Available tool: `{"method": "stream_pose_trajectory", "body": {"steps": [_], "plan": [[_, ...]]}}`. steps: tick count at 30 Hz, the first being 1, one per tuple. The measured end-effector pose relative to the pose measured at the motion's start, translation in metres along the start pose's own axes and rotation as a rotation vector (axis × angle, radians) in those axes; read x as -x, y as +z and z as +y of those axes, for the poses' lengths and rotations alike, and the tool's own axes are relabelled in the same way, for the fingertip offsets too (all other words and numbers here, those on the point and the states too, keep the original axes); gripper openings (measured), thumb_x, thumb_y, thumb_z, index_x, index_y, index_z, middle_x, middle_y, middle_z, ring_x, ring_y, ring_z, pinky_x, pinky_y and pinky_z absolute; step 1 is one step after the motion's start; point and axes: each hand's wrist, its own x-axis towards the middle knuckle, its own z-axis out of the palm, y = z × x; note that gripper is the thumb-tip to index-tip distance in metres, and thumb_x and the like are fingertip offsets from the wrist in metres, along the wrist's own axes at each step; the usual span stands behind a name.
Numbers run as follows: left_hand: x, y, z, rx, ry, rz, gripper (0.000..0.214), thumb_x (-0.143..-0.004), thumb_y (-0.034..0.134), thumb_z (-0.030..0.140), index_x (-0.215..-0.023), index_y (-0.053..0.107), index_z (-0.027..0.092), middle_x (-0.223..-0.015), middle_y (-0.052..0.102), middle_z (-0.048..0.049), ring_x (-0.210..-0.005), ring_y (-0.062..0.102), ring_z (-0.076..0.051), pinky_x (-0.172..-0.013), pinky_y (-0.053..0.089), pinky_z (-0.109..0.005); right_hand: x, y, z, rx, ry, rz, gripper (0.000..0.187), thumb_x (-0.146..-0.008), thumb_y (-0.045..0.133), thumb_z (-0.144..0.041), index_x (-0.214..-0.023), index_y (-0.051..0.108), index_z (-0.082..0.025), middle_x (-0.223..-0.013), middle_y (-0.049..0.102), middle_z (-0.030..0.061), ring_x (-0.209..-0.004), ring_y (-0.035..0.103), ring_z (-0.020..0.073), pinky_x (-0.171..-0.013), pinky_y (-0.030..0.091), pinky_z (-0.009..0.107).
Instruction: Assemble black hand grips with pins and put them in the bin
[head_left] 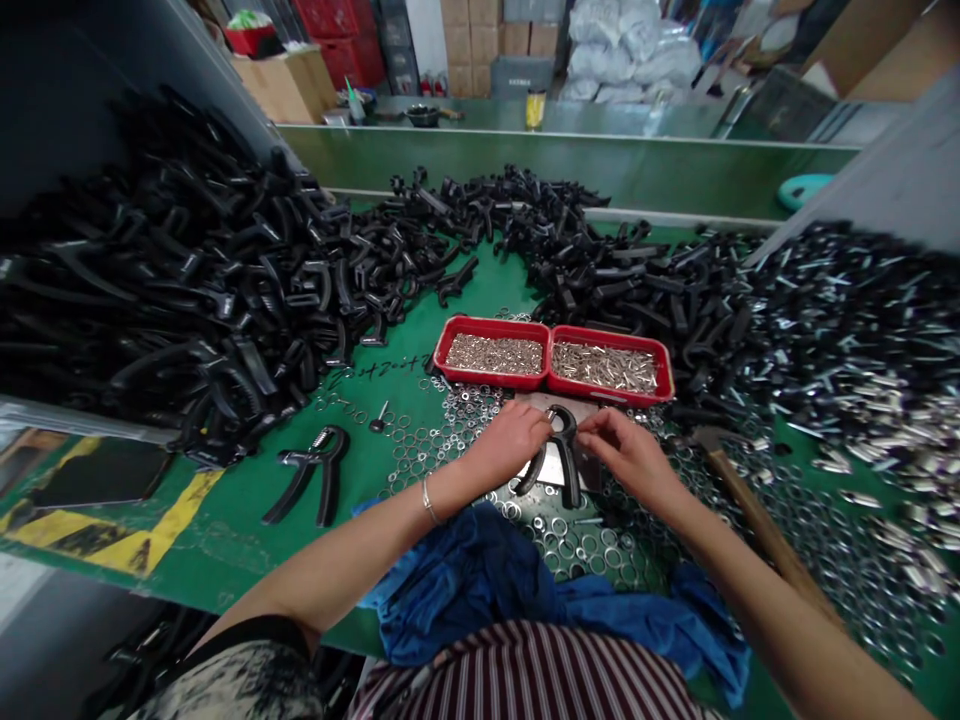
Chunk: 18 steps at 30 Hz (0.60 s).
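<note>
Left hand [510,445] is closed over the head of a black plastic hand gripper [564,468], which sits upright-ish above a steel plate [549,465] at the tabletop [225,570] edge. Right hand [622,455] has its fingertips pinched at the same head; can't tell if it's gripping. Step looks like fitting parts at the gripper head, but the coil area is mostly hidden. Next move calls for steady handle alignment and clean finger access. Nearby: steel washers [442,440], two red trays [491,352] of metal pins [604,366], a wooden-handled hammer [757,510], a blue cloth [465,580], and a finished-looking gripper [311,475].
</note>
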Motion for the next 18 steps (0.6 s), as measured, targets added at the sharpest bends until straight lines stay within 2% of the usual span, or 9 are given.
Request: {"method": "stream_pose_trajectory", "body": {"steps": [2, 4, 8, 12, 18], "plan": [[0.002, -0.001, -0.002, 0.122, -0.060, 0.021, 0.025, -0.101, 0.044, 0.026, -0.109, 0.065, 0.017, -0.110, 0.066, -0.0079, -0.105, 0.055, -0.023, -0.094, 0.041, -0.039, 0.002, 0.004, 0.000, -0.005, 0.026, -0.023, 0.011, -0.089, 0.060, -0.034, -0.091, 0.062, -0.023, -0.083, 0.071, 0.0025, -0.072, 0.065, 0.0197, -0.068, 0.050, 0.034], [0.004, -0.002, -0.003, 0.260, -0.119, 0.049, 0.021, -0.099, 0.049, 0.027, -0.107, 0.067, 0.019, -0.110, 0.068, -0.0059, -0.106, 0.057, -0.021, -0.095, 0.042, -0.038, 0.000, 0.009, 0.000, 0.070, -0.018, -0.005, 0.012, -0.090, 0.060, -0.034, -0.086, 0.062, -0.022, -0.081, 0.070, 0.0037, -0.074, 0.064, 0.0210, -0.070, 0.050, 0.035], [0.008, -0.003, -0.012, 0.439, -0.222, 0.145, 0.017, -0.095, 0.056, 0.024, -0.108, 0.066, 0.019, -0.111, 0.068, -0.0058, -0.109, 0.059, -0.021, -0.099, 0.044, -0.040, -0.006, 0.020, 0.003, 0.341, -0.288, 0.075, 0.015, -0.095, 0.056, -0.031, -0.088, 0.064, -0.021, -0.090, 0.068, 0.0084, -0.091, 0.059, 0.0258, -0.084, 0.047, 0.041], [0.009, -0.018, -0.036, 0.470, -0.292, 0.317, 0.015, -0.095, 0.055, 0.021, -0.105, 0.066, 0.019, -0.108, 0.068, -0.0056, -0.106, 0.060, -0.020, -0.098, 0.046, -0.041, -0.008, 0.030, 0.004, 0.485, -0.427, 0.072, 0.018, -0.099, 0.050, -0.027, -0.094, 0.065, -0.018, -0.097, 0.066, 0.0112, -0.095, 0.055, 0.0264, -0.085, 0.047, 0.041], [-0.001, -0.045, -0.072, 0.445, -0.312, 0.369, 0.014, -0.095, 0.055, 0.019, -0.098, 0.068, 0.018, -0.100, 0.068, -0.0043, -0.098, 0.063, -0.017, -0.093, 0.050, -0.035, -0.007, 0.037, 0.003, 0.658, -0.468, 0.091, 0.022, -0.100, 0.047, -0.024, -0.091, 0.066, -0.015, -0.094, 0.066, 0.0129, -0.091, 0.054, 0.0270, -0.082, 0.048, 0.041]]}}
